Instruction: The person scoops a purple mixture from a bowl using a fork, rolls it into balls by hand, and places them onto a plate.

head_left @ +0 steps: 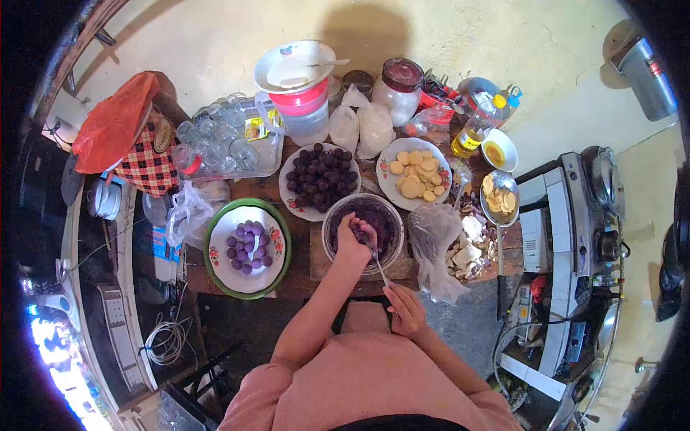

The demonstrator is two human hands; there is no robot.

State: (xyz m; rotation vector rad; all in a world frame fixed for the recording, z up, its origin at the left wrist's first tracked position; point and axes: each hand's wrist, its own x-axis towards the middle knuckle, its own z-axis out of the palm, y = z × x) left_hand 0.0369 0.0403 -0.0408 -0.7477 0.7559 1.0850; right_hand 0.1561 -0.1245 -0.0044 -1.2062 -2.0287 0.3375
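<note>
A clear round tub (328,248) of dark purple mash stands at the table's front edge. Over it my left hand (357,237) is curled, palm up, with some purple mash in it. My right hand (407,309) grips the handle of a metal spoon (382,271), whose far end reaches to my left fingers. Left of the tub, purple balls (248,246) lie on a floral plate (224,269) with a green rim. Behind the tub, a plate (290,197) holds a heap of darker balls (321,176). Pale yellow slices (415,172) fill another plate (388,154).
Right of the tub are a plastic bag (435,241), peelings (471,251) and a strainer (501,215) with slices. Farther back stand an oil bottle (474,131), a lidded jar (397,93), a water pitcher (305,118) and a tray (267,159) of glasses. A stove (575,215) is at right.
</note>
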